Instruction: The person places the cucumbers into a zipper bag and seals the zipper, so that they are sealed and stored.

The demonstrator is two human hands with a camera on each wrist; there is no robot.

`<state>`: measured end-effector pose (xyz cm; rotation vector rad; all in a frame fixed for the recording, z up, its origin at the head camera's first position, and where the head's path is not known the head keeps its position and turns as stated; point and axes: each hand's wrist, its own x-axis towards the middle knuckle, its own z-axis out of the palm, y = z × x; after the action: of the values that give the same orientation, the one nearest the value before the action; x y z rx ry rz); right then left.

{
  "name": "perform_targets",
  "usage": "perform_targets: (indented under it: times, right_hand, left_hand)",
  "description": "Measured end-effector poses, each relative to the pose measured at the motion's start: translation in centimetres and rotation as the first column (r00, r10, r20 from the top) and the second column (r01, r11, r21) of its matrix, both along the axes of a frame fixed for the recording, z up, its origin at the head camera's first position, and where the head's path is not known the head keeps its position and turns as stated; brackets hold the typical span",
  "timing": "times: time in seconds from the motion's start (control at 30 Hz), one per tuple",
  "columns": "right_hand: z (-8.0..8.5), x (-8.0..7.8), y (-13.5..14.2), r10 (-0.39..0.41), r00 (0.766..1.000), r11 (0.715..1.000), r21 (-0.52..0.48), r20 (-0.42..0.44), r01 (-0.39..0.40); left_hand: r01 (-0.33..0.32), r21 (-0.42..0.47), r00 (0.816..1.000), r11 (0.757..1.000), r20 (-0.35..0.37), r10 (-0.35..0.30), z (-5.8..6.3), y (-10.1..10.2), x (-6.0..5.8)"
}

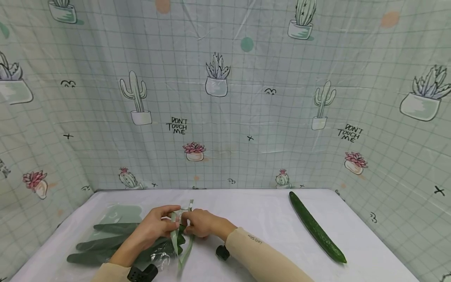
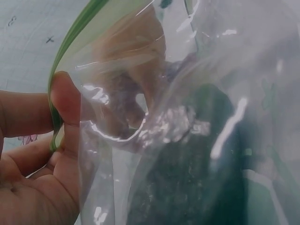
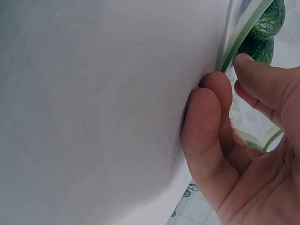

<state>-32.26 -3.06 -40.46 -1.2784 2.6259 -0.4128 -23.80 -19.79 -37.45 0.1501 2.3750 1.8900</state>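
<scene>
A clear plastic zip bag with a green-edged mouth lies at the left of the table, several dark green cucumbers inside it. My left hand pinches one side of the mouth; close up, thumb and fingers hold its green strip. Across from it, my right hand grips the other green edge, fingers curled at the rim beside the cucumber ends. The mouth stands parted between the two hands. Through the clear plastic, the left wrist view shows a cucumber near the opening.
A single long cucumber lies slantwise on the right of the white-covered table. Behind and at the sides hangs a grid-patterned curtain with cactus drawings. Black wrist devices sit at both sleeves.
</scene>
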Motion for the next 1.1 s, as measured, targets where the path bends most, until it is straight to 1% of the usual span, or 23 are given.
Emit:
perform_targets:
  times: [0.1, 0.23, 0.3, 0.4, 0.47, 0.57, 0.6, 0.63, 0.7, 0.83, 0.93, 1.1]
  right_hand:
    - [0.1, 0.1, 0.0, -0.013, 1.000, 1.000, 0.005, 0.008, 0.013]
    - [0.3, 0.5, -0.2, -0.053, 0.998, 0.999, 0.008, 0.040, 0.053]
    - [0.4, 0.6, -0.2, -0.064, 0.997, 0.998, 0.012, 0.041, 0.064]
    - [0.4, 0.6, -0.1, -0.058, 0.998, 0.998, 0.016, 0.026, 0.057]
    - [0.5, 0.6, 0.1, -0.051, 0.998, 0.999, 0.002, 0.042, 0.051]
    - [0.8, 0.5, 0.9, -0.040, 0.995, 0.998, -0.042, 0.096, 0.044]
    - [0.9, 0.5, 1.3, -0.036, 0.992, 0.997, -0.059, 0.121, 0.043]
    - [1.1, 0.5, 1.8, -0.027, 0.991, 0.997, -0.070, 0.128, 0.037]
    - [1.5, 0.4, 2.9, -0.006, 0.995, 0.997, -0.081, 0.104, 0.014]
    - [2.0, 0.5, 5.8, 0.011, 1.000, 0.997, -0.075, 0.015, -0.010]
    - [2.0, 0.5, 8.2, -0.016, 1.000, 0.997, -0.078, -0.008, 0.015]
    - [2.2, 0.7, 12.6, -0.078, 0.997, 0.993, -0.088, 0.000, 0.078]
  left_hand:
    - [-0.007, -0.002, 1.000, 1.000, 0.001, 0.007, 0.1, 0.1, 0.0]
    - [-0.007, -0.003, 1.000, 1.000, -0.003, 0.007, 0.1, 0.1, 0.0]
    - [-0.008, -0.002, 1.000, 1.000, -0.003, 0.008, 0.2, 0.1, 0.0]
    - [-0.006, 0.001, 1.000, 1.000, 0.001, 0.006, 0.1, 0.1, 0.0]
    - [-0.004, -0.001, 1.000, 1.000, 0.003, 0.004, 0.1, 0.1, 0.0]
    - [-0.005, -0.004, 1.000, 1.000, 0.009, 0.005, 0.0, 0.0, 0.0]
    - [-0.009, -0.006, 1.000, 1.000, 0.011, 0.009, 0.0, 0.0, 0.0]
    - [-0.012, -0.009, 1.000, 1.000, 0.012, 0.012, -0.1, 0.0, 0.0]
    - [-0.016, -0.007, 1.000, 1.000, 0.013, 0.016, -0.1, 0.0, -0.1]
    - [0.002, 0.005, 1.000, 1.000, 0.012, -0.002, -0.2, 0.0, 0.0]
    - [0.022, 0.013, 1.000, 1.000, 0.011, -0.022, -0.1, 0.0, 0.1]
    - [0.031, 0.013, 0.999, 0.999, 0.006, -0.032, 0.0, -0.1, 0.2]
